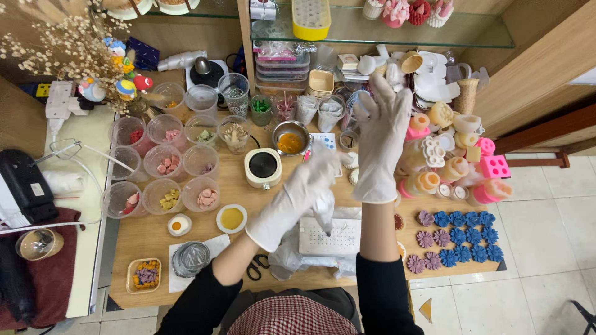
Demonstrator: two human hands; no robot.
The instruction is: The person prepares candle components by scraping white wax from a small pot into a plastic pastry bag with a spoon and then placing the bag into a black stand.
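White disposable glove (380,139), half-pulled on, upright above wooden table

Matt white rubbery gloves (379,142), wooden table (149,239), clear plastic cups (164,161), glossy metal bowl (290,138).

We have a single view, from the camera worn on the head, looking almost straight down on the bench (186,291) from above. It sits close enough that our own forearms and lap fill the bottom edge, while a glass shelf (434,34) crosses the top and tiled floor (546,236) shows at right.
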